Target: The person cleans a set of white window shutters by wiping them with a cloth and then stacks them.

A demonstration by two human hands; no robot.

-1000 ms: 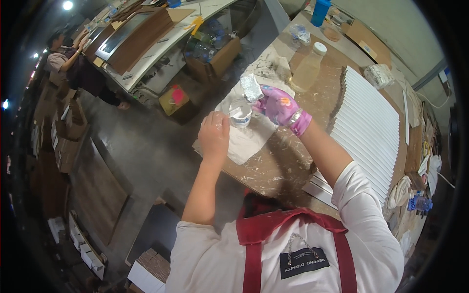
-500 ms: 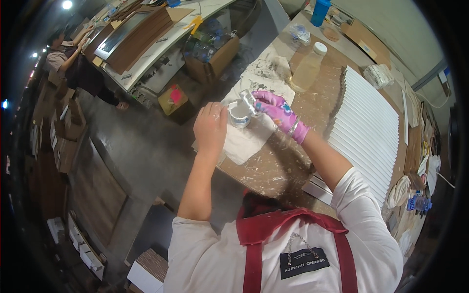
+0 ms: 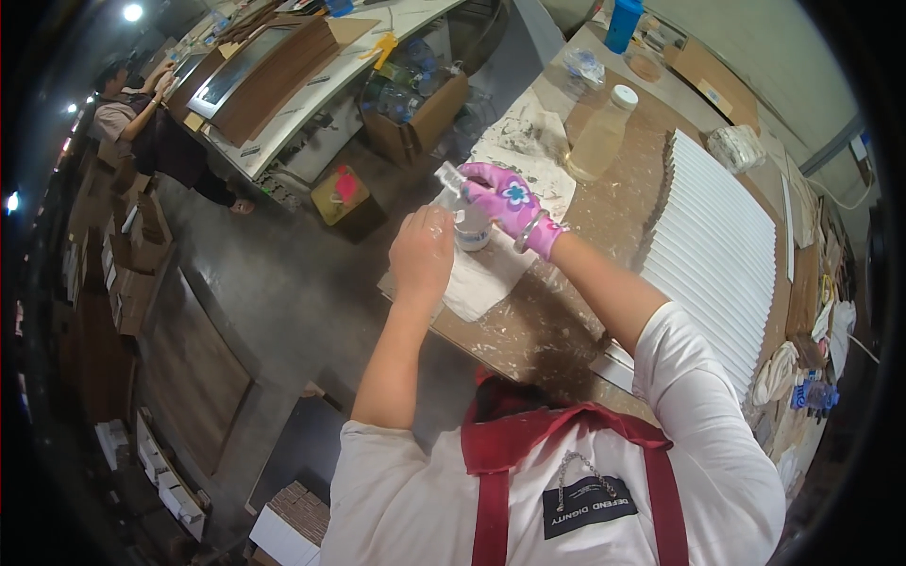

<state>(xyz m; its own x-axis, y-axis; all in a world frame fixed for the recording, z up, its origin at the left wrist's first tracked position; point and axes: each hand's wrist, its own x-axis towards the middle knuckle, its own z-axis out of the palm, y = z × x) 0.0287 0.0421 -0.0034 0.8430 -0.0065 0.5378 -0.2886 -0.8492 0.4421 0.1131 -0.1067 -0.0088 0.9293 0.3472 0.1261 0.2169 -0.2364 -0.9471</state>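
My right hand [image 3: 502, 200], in a pink flowered glove, grips a short white-smeared piece [image 3: 451, 177] above a small white jar [image 3: 472, 233]. The piece's exact kind does not show. My bare left hand [image 3: 422, 250] is close against the jar's left side. Its fingers are curled away from view, so whatever they hold is hidden. Under the jar lies a white cloth [image 3: 486, 283] on the paint-spattered tabletop [image 3: 557, 316]. A bottle of pale yellowish liquid [image 3: 601, 137] with a white cap stands beyond my right hand.
On the right lies a row of white strips [image 3: 713, 250]. A blue cup [image 3: 622, 25] and a cardboard box [image 3: 714, 85] sit at the far end. Left of the table are a carton of plastic bottles [image 3: 415, 118] and a yellowish can [image 3: 344, 198]. Another person [image 3: 160, 132] works at far left.
My right hand has moved left with the white-smeared piece, nearer to my left hand. My left hand has shifted slightly right and down, toward the jar.
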